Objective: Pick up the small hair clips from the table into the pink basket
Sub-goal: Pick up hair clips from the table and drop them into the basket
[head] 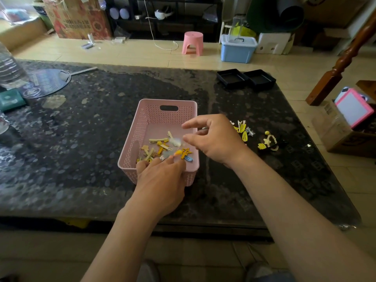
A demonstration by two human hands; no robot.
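My left hand (160, 180) lies over the near rim of the pink basket (132, 131), fingertips dipping inside. I cannot tell whether they pinch a clip or only hook the wall. My right hand (215, 141) hovers over the right rim, fingers loosely spread and blurred, holding nothing that I can see.

A good number of the hair clips (160, 148) already lie in the basket's near half. Another bunch (243, 130) lies on the tabletop (81, 129) just right of the basket, with a second yellow cluster (268, 142) a little farther right.

The main risk, I think, is my left hand: if I lean on that rim, the light basket could tip towards me and spill what is collected. My right wrist hangs close to the right wall and could nudge the basket sideways as I reach. The leftover clips lie tangled together, so pinching one may drag or flick its neighbours across the glossy stone. On that dark, speckled surface a stray clip would be easy to miss.
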